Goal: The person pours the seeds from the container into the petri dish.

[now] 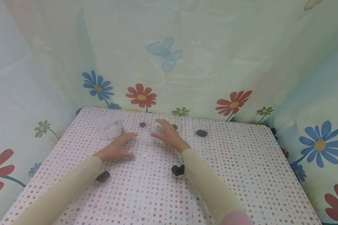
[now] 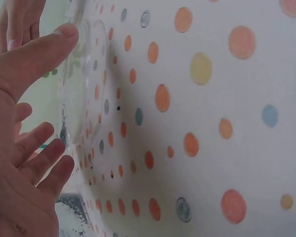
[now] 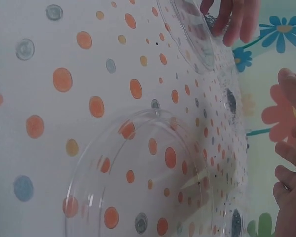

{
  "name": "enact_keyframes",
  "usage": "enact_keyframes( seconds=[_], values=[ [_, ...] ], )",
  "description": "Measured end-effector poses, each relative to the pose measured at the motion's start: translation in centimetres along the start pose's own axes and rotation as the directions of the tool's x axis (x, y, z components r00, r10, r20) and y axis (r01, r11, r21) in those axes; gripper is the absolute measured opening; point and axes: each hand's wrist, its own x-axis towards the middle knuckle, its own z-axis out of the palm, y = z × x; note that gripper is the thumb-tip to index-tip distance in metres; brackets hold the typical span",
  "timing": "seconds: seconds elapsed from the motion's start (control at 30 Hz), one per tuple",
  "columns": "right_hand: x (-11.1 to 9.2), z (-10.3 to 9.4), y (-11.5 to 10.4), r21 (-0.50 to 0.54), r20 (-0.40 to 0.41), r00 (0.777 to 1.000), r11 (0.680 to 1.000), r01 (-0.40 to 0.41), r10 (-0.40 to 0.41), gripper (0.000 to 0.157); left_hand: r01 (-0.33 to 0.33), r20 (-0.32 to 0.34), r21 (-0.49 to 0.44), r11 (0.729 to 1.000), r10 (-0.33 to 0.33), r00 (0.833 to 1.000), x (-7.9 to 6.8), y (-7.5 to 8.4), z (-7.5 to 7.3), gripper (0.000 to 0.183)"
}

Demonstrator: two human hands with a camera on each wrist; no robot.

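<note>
"The grip: how is it looking?"

"The left grip [image 1: 117, 147], left of centre in the head view, is hanging spread, thumb apart from the fingers. A clear round dish [image 2: 84, 84] is showing right by them, upper left in the left wrist view; I can't tell whether they're touching it. The right grip [image 1: 170, 134] is hovering near centre, also spread, pinching nothing."

"Which step is that?"

"Handling clear ware, I'd judge. A second clear dish [image 3: 138, 173] is showing low centre in the right wrist view. The next move is probably calling for a light touch at the rim."

"And the surface?"

"A dotted counter [image 1: 146, 197] is filling the lower frame. Towards its far edge, dark grainy patches [image 1: 201, 133] are lying across the middle, and a whitish, see-through item [image 1: 113, 129] is sitting left of them."

"The room?"

"Printed sheeting [image 1: 202, 62] is closing off three sides, with flowers [image 1: 142, 97] showing low and a blue butterfly [image 1: 169, 56] upper centre."
</note>
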Motion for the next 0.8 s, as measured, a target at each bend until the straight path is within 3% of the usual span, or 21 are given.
enact_keyframes(
  seconds=[0.4, 0.8],
  values=[
    [0.2, 0.4, 0.2, 0.006, 0.005, 1.000, 1.000, -0.009, 0.009, 0.072, -0.011, 0.037, 0.008, 1.000, 0.010, 0.999, 0.8, -0.8, 1.2, 0.092],
    [0.4, 0.4, 0.3, -0.004, 0.004, 1.000, 1.000, 0.003, -0.003, 0.072, 0.000, 0.065, 0.027, 1.000, -0.002, 0.998, 0.7, 0.0, 1.2, 0.086]
  ],
)
